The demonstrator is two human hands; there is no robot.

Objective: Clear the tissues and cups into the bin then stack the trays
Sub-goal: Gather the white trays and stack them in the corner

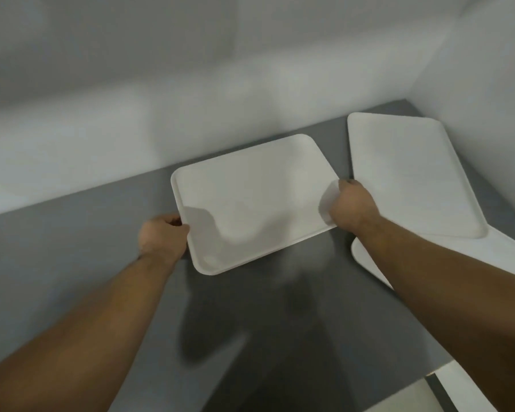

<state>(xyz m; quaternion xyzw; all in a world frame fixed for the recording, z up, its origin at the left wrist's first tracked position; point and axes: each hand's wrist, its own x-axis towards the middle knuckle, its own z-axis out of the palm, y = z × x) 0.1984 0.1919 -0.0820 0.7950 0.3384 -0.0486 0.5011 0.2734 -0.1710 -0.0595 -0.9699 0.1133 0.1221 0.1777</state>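
Two hands, one tray

Both closed on held tray (250, 200): left hand (162, 236) at its left rim, right hand (350, 205) at its right. Stacked trays (411, 173) just beside, rightward, nearer the right hand, long axis running away

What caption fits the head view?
Both hands, left hand and right hand, grip a white tray beside stacked trays.

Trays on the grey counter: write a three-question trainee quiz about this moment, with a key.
1. True or false: both hands grip the centre tray.
2. Which hand holds the edge nearest the two overlapping trays? A left hand B right hand
3. Fill in: no cups or ____ show on the counter.

Key: 1 true; 2 B; 3 tissues
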